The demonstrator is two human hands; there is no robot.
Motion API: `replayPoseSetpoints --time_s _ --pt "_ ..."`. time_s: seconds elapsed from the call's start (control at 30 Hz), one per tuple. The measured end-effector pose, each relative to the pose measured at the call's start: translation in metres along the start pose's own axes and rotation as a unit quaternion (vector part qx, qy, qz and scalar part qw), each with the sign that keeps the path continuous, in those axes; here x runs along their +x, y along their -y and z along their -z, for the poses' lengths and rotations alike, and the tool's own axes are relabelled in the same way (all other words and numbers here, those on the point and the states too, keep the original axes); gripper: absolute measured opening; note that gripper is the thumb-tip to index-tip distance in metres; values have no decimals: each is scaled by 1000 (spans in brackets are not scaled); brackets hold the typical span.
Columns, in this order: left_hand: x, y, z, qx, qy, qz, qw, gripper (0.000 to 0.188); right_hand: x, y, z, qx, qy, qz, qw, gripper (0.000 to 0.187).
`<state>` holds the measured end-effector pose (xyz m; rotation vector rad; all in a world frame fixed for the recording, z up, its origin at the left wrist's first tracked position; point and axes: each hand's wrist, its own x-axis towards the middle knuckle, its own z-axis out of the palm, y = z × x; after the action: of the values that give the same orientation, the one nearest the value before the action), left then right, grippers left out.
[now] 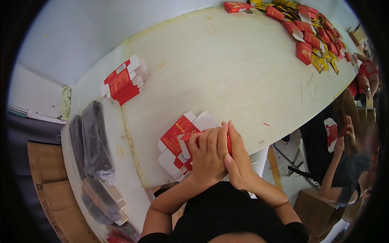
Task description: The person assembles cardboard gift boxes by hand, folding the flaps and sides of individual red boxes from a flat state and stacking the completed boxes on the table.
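My left hand (208, 152) is wrapped over a small red carton (187, 137), its fingers covering most of it. My right hand (240, 160) presses against the carton's right side, thumb lying across toward the left hand. Only the carton's left end and a sliver of red between the hands show; how far it is folded is hidden. Beneath and left of my hands lies a stack of flat red and white carton blanks (176, 133) at the table's near edge.
Another stack of blanks (123, 83) lies farther left on the white table (202, 65). Red boxes and yellow sachets (320, 64) are heaped at the far right. Plastic-wrapped dark packs (95, 135) line the left. A co-worker (348, 170) at right handles a similar carton.
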<state>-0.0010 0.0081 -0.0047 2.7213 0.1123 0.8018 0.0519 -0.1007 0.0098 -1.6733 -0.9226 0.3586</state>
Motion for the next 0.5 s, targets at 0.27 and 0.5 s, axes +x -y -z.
replayPoseSetpoints --time_s 0.27,0.5 --pt "4 4 0 -20 113 18 993 74 5 -29 22 64 146 -110 981 49" --pt "11 18 8 -135 63 -31 988 108 33 -100 98 67 -32 -104 992 55"
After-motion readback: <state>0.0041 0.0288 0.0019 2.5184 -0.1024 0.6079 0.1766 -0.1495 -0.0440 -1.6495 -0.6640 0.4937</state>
